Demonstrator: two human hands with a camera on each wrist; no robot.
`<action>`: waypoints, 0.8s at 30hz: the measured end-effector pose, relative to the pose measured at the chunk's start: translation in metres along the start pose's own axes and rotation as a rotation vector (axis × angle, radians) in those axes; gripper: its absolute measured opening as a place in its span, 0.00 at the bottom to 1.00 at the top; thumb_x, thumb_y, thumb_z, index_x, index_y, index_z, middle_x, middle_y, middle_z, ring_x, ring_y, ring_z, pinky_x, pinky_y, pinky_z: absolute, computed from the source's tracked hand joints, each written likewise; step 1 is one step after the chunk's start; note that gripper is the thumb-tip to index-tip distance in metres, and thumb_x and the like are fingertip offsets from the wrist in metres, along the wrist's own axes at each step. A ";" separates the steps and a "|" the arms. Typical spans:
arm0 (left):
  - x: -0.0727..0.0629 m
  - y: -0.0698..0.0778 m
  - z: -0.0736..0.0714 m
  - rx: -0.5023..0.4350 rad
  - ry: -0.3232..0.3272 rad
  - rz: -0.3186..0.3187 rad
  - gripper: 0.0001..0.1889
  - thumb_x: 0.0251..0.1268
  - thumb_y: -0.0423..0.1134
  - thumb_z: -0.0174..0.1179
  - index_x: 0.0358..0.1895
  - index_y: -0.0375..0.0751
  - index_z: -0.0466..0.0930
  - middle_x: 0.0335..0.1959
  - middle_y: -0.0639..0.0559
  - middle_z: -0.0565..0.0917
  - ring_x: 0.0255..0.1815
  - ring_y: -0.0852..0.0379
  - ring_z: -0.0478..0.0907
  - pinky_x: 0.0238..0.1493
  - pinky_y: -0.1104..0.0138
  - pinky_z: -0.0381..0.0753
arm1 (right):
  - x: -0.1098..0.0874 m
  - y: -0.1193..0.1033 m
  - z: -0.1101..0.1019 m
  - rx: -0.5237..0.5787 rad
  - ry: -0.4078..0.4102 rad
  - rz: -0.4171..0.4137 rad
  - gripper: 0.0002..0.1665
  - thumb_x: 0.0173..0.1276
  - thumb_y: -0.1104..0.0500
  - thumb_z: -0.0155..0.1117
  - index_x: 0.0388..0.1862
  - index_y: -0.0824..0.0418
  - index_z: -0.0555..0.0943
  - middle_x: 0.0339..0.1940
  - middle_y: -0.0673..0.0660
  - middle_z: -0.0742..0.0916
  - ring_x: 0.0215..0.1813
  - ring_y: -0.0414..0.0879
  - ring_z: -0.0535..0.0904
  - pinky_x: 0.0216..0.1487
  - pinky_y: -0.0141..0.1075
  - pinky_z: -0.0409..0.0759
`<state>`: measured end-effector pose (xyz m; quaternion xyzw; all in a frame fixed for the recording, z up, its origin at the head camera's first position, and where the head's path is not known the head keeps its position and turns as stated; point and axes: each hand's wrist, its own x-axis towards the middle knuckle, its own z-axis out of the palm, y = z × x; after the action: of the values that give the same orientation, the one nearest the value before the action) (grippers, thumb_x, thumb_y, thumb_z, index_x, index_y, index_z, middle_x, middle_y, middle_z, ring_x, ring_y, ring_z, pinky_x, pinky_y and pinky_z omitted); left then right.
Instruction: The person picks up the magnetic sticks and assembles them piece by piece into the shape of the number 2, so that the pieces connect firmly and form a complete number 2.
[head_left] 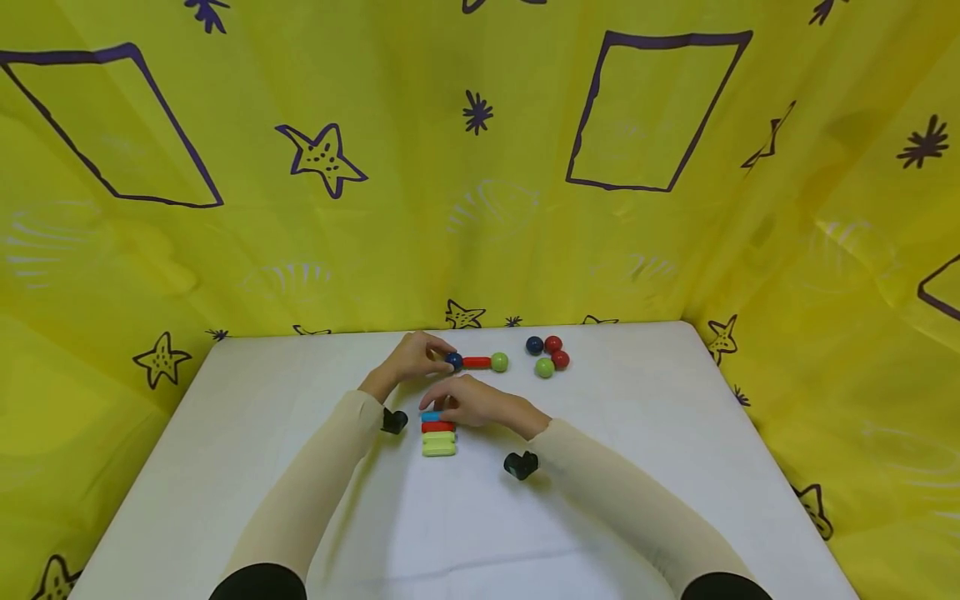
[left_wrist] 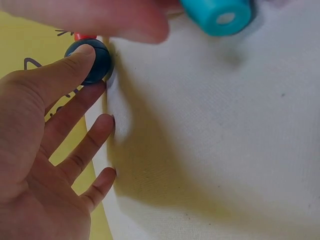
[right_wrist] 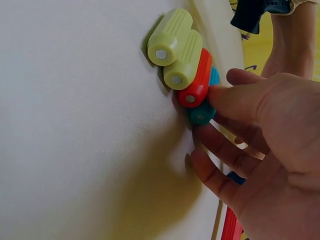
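Observation:
At the back of the table, my left hand (head_left: 409, 357) pinches a dark blue ball (left_wrist: 102, 64) between thumb and fingers. This ball sits at the left end of a red rod (head_left: 477, 362), whose right end meets a green ball (head_left: 499, 362). Nearer to me, my right hand (head_left: 476, 402) holds a light blue rod (right_wrist: 201, 114) between thumb and fingers. That rod lies at the far end of a row, against another red rod (right_wrist: 192, 95). Two pale green rods (head_left: 439, 448) lie side by side at the row's near end.
Right of the joined piece, a loose cluster holds a dark blue ball (head_left: 534, 346), two red balls (head_left: 553, 344) and a green ball (head_left: 544, 367). A white cloth covers the table (head_left: 637, 400). Yellow patterned curtains (head_left: 405, 250) stand behind and at the sides.

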<state>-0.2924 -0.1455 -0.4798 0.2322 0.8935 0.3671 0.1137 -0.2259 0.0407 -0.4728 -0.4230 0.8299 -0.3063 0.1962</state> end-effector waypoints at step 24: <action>-0.002 0.004 0.000 0.007 -0.006 -0.050 0.16 0.63 0.36 0.73 0.53 0.37 0.88 0.47 0.44 0.90 0.41 0.51 0.82 0.46 0.62 0.82 | -0.003 -0.008 -0.006 -0.135 -0.072 0.088 0.16 0.72 0.68 0.65 0.55 0.55 0.85 0.49 0.50 0.87 0.49 0.43 0.79 0.61 0.34 0.76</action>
<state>-0.2898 -0.1441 -0.4772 0.2115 0.9000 0.3601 0.1247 -0.2230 0.0419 -0.4625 -0.4091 0.8588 -0.2254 0.2104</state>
